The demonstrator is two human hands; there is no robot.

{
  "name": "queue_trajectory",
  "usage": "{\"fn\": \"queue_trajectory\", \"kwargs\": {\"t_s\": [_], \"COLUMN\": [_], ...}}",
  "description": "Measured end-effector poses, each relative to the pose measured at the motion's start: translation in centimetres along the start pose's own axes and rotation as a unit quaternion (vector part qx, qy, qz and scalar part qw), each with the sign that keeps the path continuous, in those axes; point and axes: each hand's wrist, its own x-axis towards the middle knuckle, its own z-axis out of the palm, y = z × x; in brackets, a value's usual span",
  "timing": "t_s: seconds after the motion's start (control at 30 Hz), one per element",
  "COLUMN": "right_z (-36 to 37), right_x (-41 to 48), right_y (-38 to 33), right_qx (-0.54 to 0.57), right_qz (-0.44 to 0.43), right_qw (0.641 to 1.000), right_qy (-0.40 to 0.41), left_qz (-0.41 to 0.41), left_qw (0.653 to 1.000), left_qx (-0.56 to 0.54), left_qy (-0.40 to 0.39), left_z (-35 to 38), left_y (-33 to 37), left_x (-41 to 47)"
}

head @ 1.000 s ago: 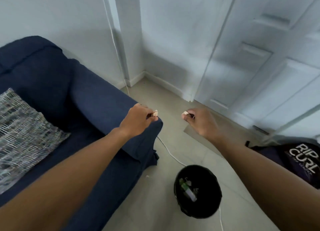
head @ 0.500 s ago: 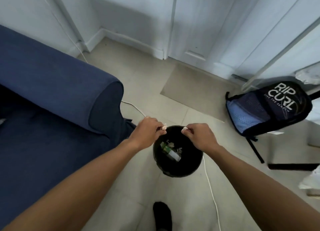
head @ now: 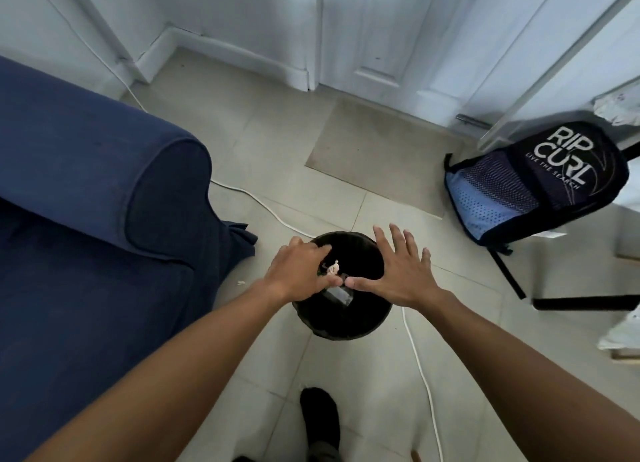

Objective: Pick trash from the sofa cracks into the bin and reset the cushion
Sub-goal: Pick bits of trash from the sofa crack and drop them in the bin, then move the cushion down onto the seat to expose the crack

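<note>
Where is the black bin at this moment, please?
In the head view, the black bin stands on the floor right of the sofa, directly beneath both open hands.

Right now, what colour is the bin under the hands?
Black, the bin, seen best in the head view.

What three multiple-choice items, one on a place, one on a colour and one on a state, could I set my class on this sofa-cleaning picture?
1. Where does the bin stand?
A. on the floor beside the sofa's arm
B. on the sofa seat
C. on the backpack

2. What colour is the sofa?
A. grey
B. dark blue
C. red

3. How is the right hand?
A. closed in a fist
B. gripping the bin's rim
C. open, fingers spread above the bin

Answers: 1 A, the bin sits on the tiles by the sofa's arm; 2 B, its cover is navy; 3 C, the fingers are spread and hold nothing, like the left hand.
</note>
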Motion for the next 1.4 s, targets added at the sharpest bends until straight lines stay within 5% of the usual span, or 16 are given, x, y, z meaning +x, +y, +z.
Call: {"fn": "queue_trajectory", "kwargs": {"t_s": [0.1, 0.9, 1.4], "right_z": [-0.1, -6.7, -18.0], "right_x": [0.2, -0.7, 0.8], "right_y": [0.5, -2.6, -24.1], "right_qx": [0.0, -0.037, -0.122], "right_qz": [0.002, -0.04, -0.194], "right_qw": [1.0, 0.997, 0.966], "right_qy": [0.012, 0.061, 0.119], "left_qz": [-0.03, -0.057, -0.223], "left_qw": [0.995, 0.988, 0.949], "left_qx": [0.072, 0.124, 0.101], "left_qy": [-0.055, 0.068, 0.199], "left_z": [1.0, -6.8, -22.3], "left_y": [-0.6, -2.7, -13.3], "left_x": [0.5, -2.9, -17.4]}}
